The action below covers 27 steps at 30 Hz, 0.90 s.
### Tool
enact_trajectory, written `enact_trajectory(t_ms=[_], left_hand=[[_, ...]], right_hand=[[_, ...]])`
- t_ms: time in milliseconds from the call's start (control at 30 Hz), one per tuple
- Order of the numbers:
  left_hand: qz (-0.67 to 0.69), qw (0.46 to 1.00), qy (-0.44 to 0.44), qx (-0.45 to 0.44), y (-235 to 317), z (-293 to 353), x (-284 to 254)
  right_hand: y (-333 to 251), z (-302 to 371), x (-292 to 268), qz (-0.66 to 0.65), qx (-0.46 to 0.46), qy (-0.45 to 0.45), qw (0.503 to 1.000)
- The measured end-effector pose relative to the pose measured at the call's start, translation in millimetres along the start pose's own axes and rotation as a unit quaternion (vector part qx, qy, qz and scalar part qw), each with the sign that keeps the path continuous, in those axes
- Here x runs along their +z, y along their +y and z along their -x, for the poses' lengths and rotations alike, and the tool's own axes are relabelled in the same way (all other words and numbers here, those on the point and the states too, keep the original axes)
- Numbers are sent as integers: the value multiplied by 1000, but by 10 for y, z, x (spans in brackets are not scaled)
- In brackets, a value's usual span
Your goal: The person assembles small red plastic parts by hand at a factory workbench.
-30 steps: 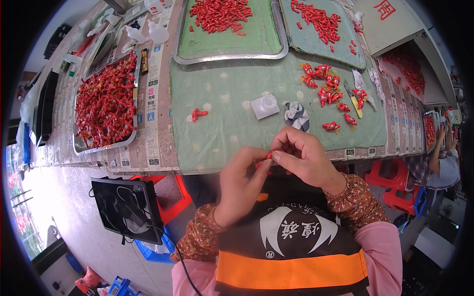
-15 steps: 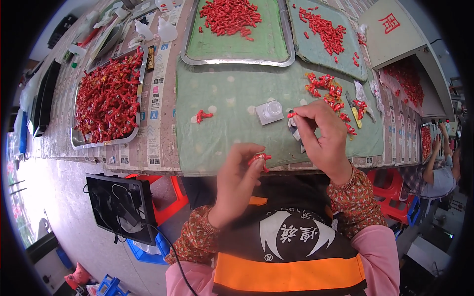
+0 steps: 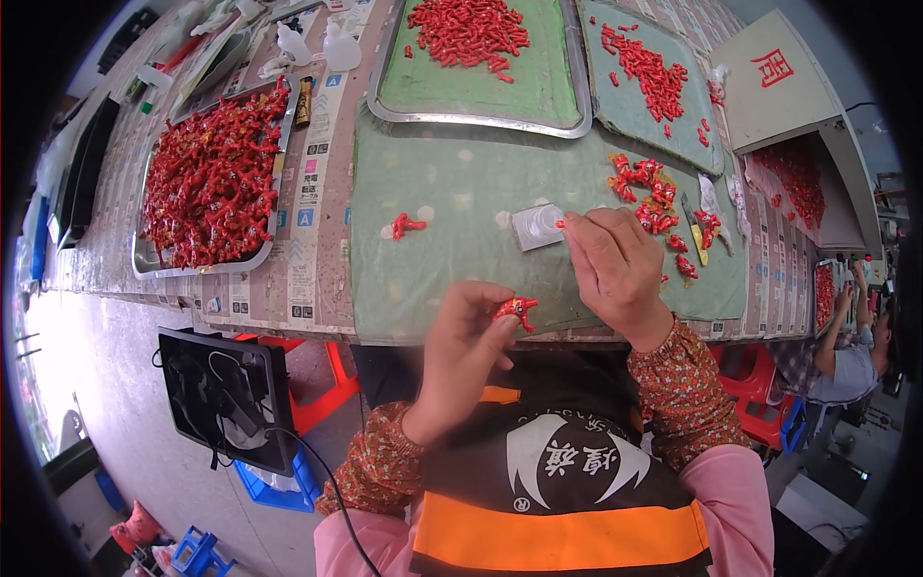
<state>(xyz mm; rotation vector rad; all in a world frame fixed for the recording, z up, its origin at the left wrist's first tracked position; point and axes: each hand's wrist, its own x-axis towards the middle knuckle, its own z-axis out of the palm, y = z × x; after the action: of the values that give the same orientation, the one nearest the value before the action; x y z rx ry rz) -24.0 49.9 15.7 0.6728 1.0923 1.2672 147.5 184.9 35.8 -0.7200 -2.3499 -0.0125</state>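
Between the thumb and fingers of my left hand (image 3: 460,341) is a small glossy red plastic figure (image 3: 516,309) with dark and gold markings, held above the table's front edge. My right hand (image 3: 620,274) pinches a tiny red plastic piece (image 3: 561,224) by its end, right at the rim of a small clear round dish (image 3: 548,217). Under the dish lies a grey square block (image 3: 530,235). Whether the piece touches the dish I cannot tell. A single red figure (image 3: 408,226) lies on the green cloth (image 3: 442,279) to the left.
Red figures heap a metal tray (image 3: 268,252) at left. Red pieces lie in a green-lined tray (image 3: 481,122) and on a pale green board (image 3: 663,139) behind. Several figures (image 3: 659,192) and a yellow-handled knife (image 3: 700,245) lie right. White squeeze bottles (image 3: 340,48) stand back left.
My right hand has moved left with the red piece, up to the clear dish. My left hand stays in place, the red figure turned so its markings show more.
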Motion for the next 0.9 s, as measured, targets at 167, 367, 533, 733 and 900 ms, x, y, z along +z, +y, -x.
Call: enact_trajectory(t_ms=[167, 367, 533, 733, 900], left_hand=[[14, 1000, 6, -8, 9, 1, 1], [24, 1000, -4, 6, -10, 9, -10], [24, 1000, 6, 13, 13, 23, 22], [37, 999, 10, 35, -7, 15, 56], [77, 997, -9, -2, 25, 4, 56]], right_hand=[[-6, -3, 30, -18, 5, 23, 1000], [-9, 19, 37, -108, 103, 28, 988], [-53, 5, -123, -370, 363, -11, 855], [-83, 35, -224, -542, 515, -40, 663], [-153, 75, -260, -571, 537, -55, 619]])
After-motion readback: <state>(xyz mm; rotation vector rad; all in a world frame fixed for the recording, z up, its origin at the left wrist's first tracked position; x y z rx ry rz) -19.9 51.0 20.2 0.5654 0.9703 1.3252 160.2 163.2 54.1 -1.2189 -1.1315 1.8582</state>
